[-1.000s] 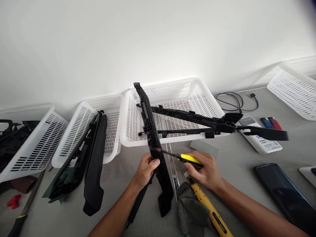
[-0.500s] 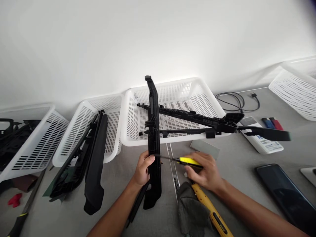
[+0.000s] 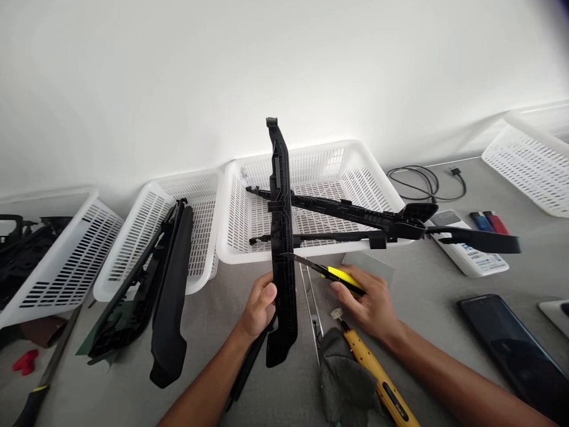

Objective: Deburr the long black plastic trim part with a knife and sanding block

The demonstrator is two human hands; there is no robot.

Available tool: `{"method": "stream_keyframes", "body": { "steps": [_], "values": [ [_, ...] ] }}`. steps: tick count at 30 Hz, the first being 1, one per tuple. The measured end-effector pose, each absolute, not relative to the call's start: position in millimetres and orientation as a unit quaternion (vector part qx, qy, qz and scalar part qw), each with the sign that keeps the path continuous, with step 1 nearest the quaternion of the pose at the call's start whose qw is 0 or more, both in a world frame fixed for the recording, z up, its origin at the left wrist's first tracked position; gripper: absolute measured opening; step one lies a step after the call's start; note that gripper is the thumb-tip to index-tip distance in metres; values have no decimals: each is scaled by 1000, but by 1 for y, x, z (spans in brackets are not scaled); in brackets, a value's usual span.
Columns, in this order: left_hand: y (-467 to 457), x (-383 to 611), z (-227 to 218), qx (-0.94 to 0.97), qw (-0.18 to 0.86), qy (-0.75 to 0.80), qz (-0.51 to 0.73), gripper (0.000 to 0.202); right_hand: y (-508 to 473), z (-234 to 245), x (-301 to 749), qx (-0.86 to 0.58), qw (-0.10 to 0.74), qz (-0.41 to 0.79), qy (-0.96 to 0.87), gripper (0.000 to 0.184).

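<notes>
My left hand is closed around the lower part of a long black plastic trim piece, which stands nearly upright in front of a white basket. My right hand grips a yellow and black utility knife. Its blade points left, and the tip meets the trim piece above my left thumb; whether it cuts in cannot be seen. Two similar black plastic parts lie across the white basket behind. Below my right hand rests a yellow-handled tool beside a dark grey cloth.
More black parts lean out of a second basket on the left. Another basket at far left holds dark pieces. At right are a phone, a white device, two lighters and a black cable.
The trim piece has risen and shifted slightly right in my left hand. The knife blade has moved up along it, from beside my left thumb to above it.
</notes>
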State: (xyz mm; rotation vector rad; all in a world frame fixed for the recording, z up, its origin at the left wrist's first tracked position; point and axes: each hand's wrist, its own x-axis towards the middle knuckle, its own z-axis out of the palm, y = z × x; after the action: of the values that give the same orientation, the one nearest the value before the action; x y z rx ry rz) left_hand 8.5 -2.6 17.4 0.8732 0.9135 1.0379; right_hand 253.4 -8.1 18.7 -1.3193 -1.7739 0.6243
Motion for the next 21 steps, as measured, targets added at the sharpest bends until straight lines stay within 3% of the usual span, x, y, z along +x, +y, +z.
{"method": "stream_keyframes", "body": {
  "steps": [6,21],
  "values": [
    [3,11,26,408,678,406,456,68,-8,22,254,-508,417,255,-709,15],
    [0,11,22,412,680,392,463,69,-7,20,252,-540,412,261,-687,19]
  ]
}}
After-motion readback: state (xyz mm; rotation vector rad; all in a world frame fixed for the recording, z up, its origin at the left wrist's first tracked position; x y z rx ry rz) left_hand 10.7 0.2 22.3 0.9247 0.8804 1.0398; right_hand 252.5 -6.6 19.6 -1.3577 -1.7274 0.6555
